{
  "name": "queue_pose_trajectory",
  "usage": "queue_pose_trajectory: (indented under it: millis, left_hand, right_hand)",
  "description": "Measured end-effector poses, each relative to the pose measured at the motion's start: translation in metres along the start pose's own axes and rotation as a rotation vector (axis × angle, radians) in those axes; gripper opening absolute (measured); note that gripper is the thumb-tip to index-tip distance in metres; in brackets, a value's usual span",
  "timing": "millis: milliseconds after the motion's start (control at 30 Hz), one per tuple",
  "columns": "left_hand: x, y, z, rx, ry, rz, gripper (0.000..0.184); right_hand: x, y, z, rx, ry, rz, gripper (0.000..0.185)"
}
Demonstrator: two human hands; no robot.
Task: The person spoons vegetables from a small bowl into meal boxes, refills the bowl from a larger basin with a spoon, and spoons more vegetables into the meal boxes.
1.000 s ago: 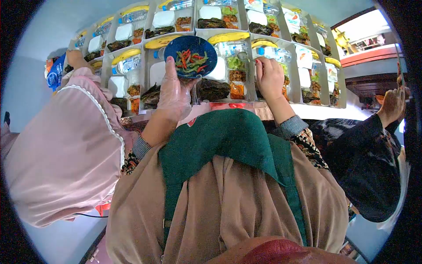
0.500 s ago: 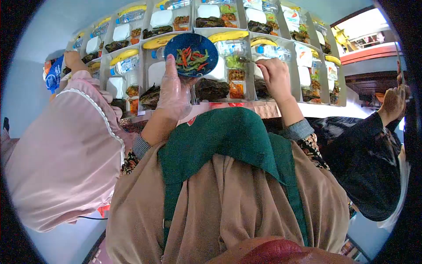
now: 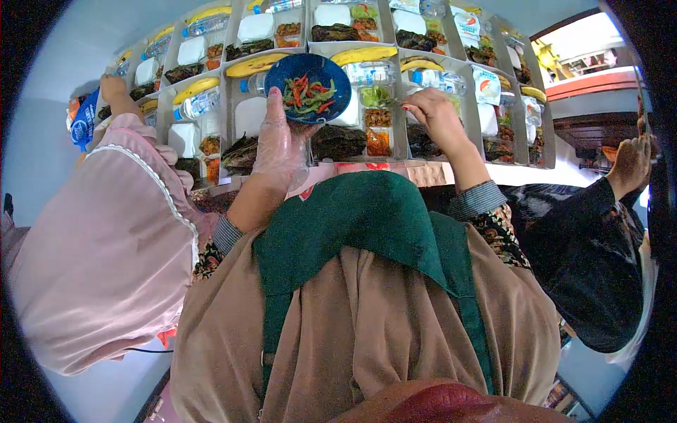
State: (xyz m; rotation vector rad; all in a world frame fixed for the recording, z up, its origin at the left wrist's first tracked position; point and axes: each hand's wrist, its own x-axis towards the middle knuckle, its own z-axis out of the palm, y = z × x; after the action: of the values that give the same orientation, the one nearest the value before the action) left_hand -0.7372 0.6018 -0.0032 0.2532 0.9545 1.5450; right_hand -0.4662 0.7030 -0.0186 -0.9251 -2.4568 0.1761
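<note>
In a clear plastic glove, my left hand (image 3: 278, 144) holds a dark blue bowl (image 3: 277, 70) from below, its thumb along the rim. Red and green sliced chilies (image 3: 310, 95) lie in the bowl. My bare right hand (image 3: 441, 123) pinches a thin utensil (image 3: 396, 103) whose head I cannot make out clearly, over the right side of a meal box. That box holds a banana (image 3: 363, 55), a water bottle (image 3: 368, 73), green lettuce (image 3: 374, 96), orange-red food (image 3: 379, 144) and a dark leaf-wrapped item (image 3: 338, 144).
Several similar white boxes stand in rows, with bananas, bottles and white packets (image 3: 185, 139). On the left, a person in pink (image 3: 106, 247) reaches toward the boxes beside a blue pack (image 3: 85, 120). A person in black (image 3: 582, 261) is on the right, one hand (image 3: 630, 168) raised.
My right hand has shifted slightly down and toward the right, and the utensil now lies flatter. The bowl in my left hand stays nearly still.
</note>
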Motion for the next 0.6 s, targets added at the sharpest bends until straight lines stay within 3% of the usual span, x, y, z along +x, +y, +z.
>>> queue_pose_trajectory:
  millis: [400,600]
  left_hand:
    - [0.003,0.001,0.0,-0.012,-0.019,0.015,0.055]
    - [0.011,0.006,0.002,-0.014,0.03,-0.031,0.055]
  right_hand:
    - [0.002,-0.002,-0.001,0.005,-0.008,0.052,0.014]
    - [0.014,-0.005,-0.01,-0.013,0.188,0.126,0.013]
